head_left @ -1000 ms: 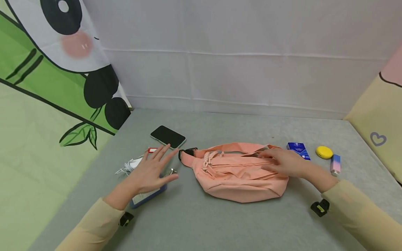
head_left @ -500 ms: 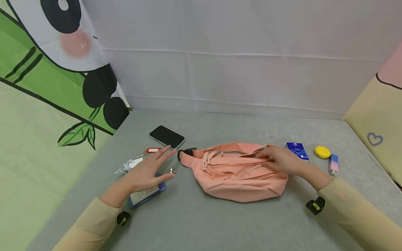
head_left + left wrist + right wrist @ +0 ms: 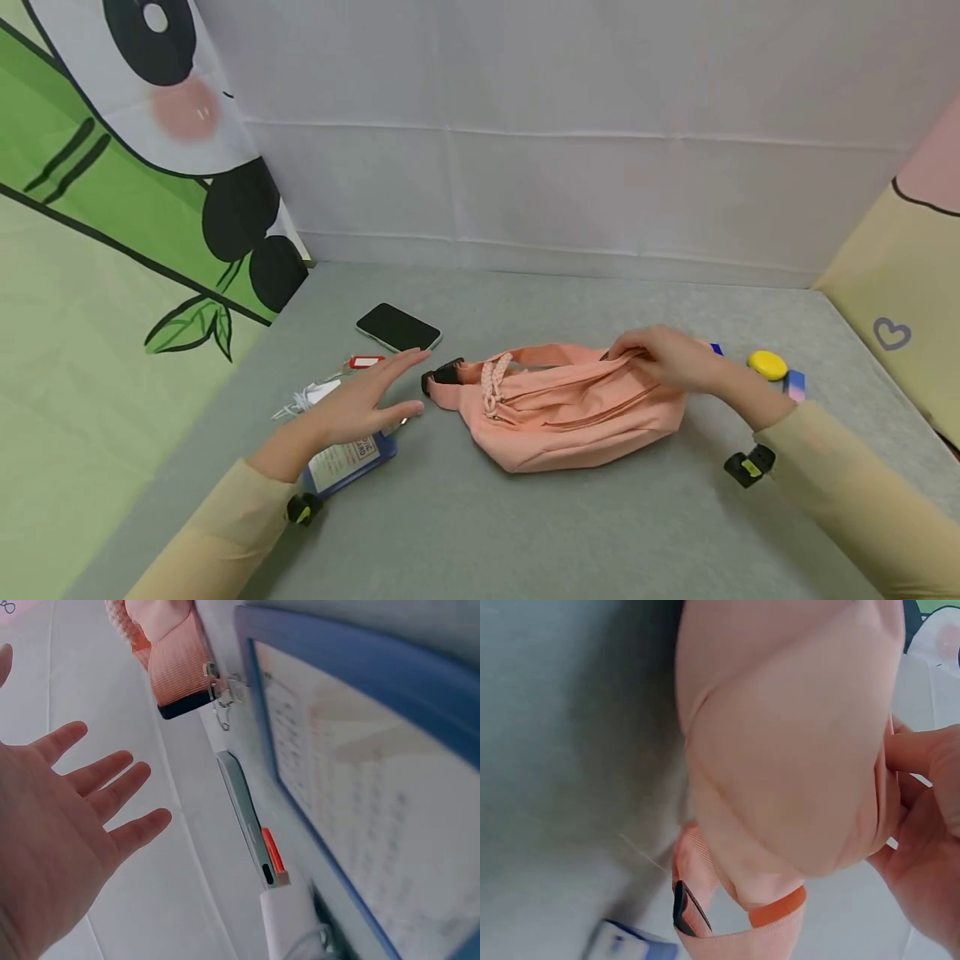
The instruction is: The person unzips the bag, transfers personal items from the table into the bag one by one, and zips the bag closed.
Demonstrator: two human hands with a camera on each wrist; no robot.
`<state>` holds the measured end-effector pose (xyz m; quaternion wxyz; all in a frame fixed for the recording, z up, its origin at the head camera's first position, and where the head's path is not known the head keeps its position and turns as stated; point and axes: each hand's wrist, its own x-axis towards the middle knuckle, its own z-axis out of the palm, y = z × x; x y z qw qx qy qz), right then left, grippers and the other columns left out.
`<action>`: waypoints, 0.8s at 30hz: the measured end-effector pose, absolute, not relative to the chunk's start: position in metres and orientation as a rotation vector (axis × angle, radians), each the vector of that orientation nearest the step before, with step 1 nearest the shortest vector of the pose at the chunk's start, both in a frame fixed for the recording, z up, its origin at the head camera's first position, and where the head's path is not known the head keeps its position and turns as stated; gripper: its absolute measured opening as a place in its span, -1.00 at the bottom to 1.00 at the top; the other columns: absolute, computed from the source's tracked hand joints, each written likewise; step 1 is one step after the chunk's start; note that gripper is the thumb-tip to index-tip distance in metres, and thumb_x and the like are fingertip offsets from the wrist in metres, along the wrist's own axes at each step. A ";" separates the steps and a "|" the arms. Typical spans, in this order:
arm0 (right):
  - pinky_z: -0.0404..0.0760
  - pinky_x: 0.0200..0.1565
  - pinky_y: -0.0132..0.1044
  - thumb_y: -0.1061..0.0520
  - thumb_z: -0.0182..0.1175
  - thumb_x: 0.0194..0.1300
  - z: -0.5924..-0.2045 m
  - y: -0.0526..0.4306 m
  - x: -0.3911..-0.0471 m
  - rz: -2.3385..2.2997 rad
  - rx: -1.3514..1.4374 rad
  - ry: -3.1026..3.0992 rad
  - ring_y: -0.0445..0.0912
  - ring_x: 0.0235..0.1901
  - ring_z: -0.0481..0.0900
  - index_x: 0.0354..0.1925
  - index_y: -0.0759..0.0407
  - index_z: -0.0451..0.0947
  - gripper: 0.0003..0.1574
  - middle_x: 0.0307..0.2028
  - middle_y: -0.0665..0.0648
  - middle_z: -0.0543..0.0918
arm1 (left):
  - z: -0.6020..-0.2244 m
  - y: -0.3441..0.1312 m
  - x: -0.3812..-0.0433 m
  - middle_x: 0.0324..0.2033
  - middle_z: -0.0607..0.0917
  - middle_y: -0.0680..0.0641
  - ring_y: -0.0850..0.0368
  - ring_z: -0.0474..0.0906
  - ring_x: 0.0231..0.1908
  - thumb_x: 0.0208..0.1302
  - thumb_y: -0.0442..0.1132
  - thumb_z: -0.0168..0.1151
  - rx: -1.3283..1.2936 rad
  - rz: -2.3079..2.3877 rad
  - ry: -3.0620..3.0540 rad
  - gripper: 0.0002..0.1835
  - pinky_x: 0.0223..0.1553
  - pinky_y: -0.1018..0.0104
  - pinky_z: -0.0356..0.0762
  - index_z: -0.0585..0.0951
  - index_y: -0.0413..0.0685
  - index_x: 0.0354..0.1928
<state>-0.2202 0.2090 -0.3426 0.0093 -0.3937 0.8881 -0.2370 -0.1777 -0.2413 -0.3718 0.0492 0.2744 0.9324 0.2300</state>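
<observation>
One-handed hold: right hand [image 3: 670, 358] pinches pink waist bag [image 3: 581, 433] by upper edge; left hand [image 3: 351, 408], fingers extended, holds nothing near badge [image 3: 347, 465]. Bracing buckle [image 3: 447, 372] likely steadies fabric.

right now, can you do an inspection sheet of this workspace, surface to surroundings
surface: gray tabletop, dry-looking
job's things: pink bag, black buckle at its left end
clutter: phone, blue-framed card, red tag left of bag; yellow disc, blue-pink item, partly hidden blue box right
grips: left grip spread, touching nothing seen; right grip holds bag's upper edge
cables: white cord, bundled, left of bag
surroundings: white cloth behind, cartoon print left
</observation>
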 end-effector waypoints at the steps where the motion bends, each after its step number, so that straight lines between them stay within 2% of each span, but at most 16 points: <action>1: 0.58 -0.15 -0.05 0.48 0.15 0.26 -0.339 0.208 -0.222 -0.732 -1.256 2.776 0.01 -0.16 0.64 -0.15 0.14 0.66 -0.66 -0.21 0.01 0.70 | -0.370 -0.241 -0.179 0.47 0.13 -0.05 -0.08 0.08 0.41 0.34 0.18 0.15 0.834 0.732 2.822 -0.21 0.25 -0.23 0.16 0.10 0.23 0.52; 5: 0.58 -0.18 -0.06 0.54 0.12 0.21 -0.326 0.204 -0.232 -0.712 -1.351 2.771 -0.04 -0.23 0.63 -0.24 0.14 0.66 -0.63 -0.29 -0.03 0.68 | -0.364 -0.236 -0.182 0.46 0.15 0.01 0.01 0.09 0.41 0.37 0.14 0.14 0.830 0.852 2.739 -0.25 0.28 -0.19 0.13 0.11 0.28 0.51; 10: 0.57 -0.17 -0.07 0.58 0.06 0.18 -0.312 0.198 -0.246 -0.725 -1.397 2.712 -0.05 -0.25 0.59 -0.28 0.16 0.65 -0.59 -0.31 -0.02 0.66 | -0.361 -0.229 -0.186 0.41 0.25 0.06 0.05 0.21 0.36 0.37 0.15 0.14 0.864 0.931 2.674 -0.30 0.24 -0.18 0.21 0.17 0.33 0.48; 17: 0.55 -0.18 -0.15 0.61 0.02 0.18 -0.306 0.189 -0.267 -0.748 -1.406 2.599 -0.08 -0.27 0.54 -0.30 0.17 0.64 -0.56 -0.30 -0.01 0.66 | -0.370 -0.213 -0.193 0.30 0.41 0.04 0.08 0.32 0.29 0.34 0.09 0.21 0.953 1.009 2.550 -0.35 0.21 -0.12 0.27 0.31 0.15 0.42; 24: 0.56 -0.13 -0.09 0.59 0.01 0.24 -0.302 0.187 -0.286 -0.767 -1.321 2.539 -0.02 -0.23 0.58 -0.32 0.23 0.65 -0.60 -0.31 0.05 0.68 | -0.376 -0.202 -0.198 0.26 0.47 -0.06 0.10 0.36 0.24 0.35 0.02 0.23 1.039 1.032 2.491 -0.36 0.20 -0.12 0.28 0.32 0.01 0.40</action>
